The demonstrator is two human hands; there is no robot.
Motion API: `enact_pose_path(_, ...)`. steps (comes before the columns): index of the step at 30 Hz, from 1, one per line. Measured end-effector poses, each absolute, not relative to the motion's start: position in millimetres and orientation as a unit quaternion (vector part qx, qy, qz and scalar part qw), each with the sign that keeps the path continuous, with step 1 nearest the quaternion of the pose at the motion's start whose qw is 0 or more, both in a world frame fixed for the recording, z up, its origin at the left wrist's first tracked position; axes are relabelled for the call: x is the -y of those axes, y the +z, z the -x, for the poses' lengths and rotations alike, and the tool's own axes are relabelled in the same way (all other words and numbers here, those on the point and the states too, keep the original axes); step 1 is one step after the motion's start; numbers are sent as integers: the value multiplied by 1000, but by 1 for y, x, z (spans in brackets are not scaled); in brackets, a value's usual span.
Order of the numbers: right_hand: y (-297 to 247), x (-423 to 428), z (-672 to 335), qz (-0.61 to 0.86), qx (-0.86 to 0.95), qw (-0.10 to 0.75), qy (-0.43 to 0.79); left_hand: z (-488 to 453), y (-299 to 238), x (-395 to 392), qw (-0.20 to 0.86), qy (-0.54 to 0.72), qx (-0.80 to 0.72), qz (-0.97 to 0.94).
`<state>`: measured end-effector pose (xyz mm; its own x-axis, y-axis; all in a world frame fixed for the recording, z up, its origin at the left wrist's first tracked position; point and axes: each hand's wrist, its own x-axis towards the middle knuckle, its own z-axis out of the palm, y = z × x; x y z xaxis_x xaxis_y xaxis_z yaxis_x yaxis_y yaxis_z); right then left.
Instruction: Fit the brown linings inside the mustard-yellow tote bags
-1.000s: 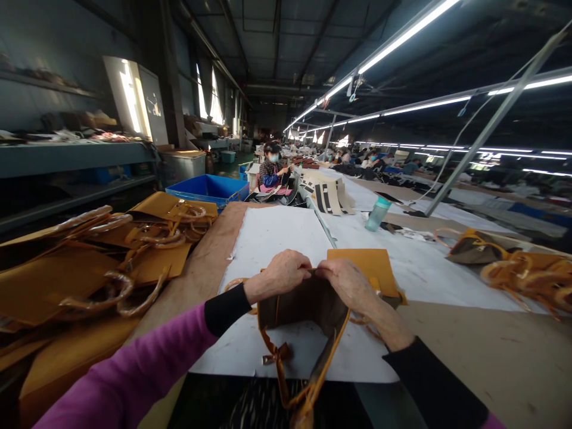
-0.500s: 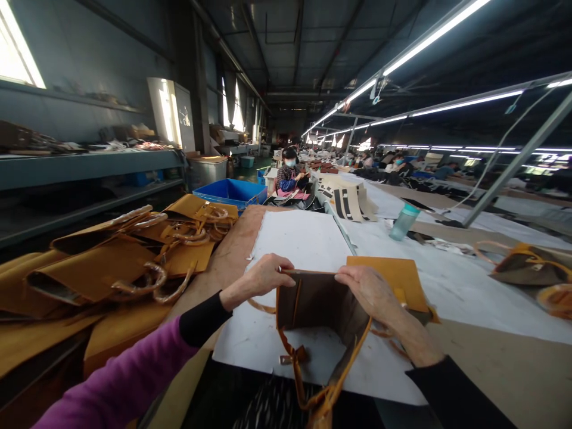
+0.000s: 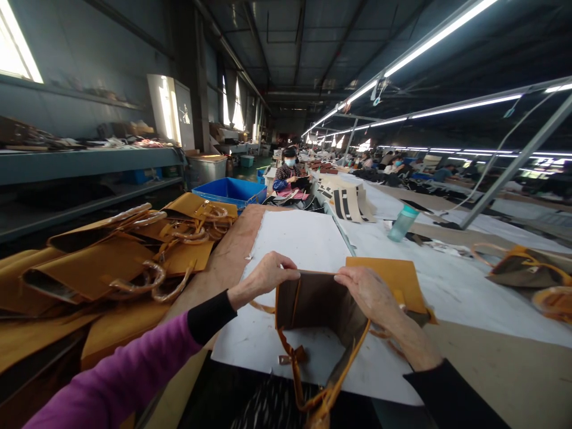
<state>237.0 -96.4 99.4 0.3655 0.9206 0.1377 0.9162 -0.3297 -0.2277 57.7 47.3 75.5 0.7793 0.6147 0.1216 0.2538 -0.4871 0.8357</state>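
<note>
At the near edge of the white sheet point(image 3: 299, 238), a brown bag point(image 3: 319, 304) is held with its mouth open, its lower part and tan straps hanging past the table edge toward the person. Bare sheet lies beyond the bag. A pile of tan bags point(image 3: 111, 262) crowds the left side, more bags point(image 3: 522, 268) lie well apart at right, and a teal bottle point(image 3: 402, 222) stands farther back. Left hand point(image 3: 268, 275): fingers curled shut, pinching the rim's left corner. Right hand point(image 3: 369, 292): palm down, fingers closed over the rim's right end, just in front of a mustard panel point(image 3: 393, 280). Both forearms converge from below.
</note>
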Motion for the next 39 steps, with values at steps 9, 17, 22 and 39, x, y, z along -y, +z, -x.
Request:
enact_pose_path(9, 98, 97, -234, 813, 566, 138, 3, -68, 67, -65, 547, 156, -252, -783)
enact_pose_path(17, 100, 97, -233, 818, 565, 106, -12, -64, 76, -48, 334, 233, -234, -883)
enact_pose_path(22, 110, 90, -225, 811, 581, 5, -73, -61, 74, -41, 275, 251, -223, -901)
enact_pose_path(39, 108, 58, -186, 746, 662, 73, 26, -59, 63, -39, 330, 290, -204, -875)
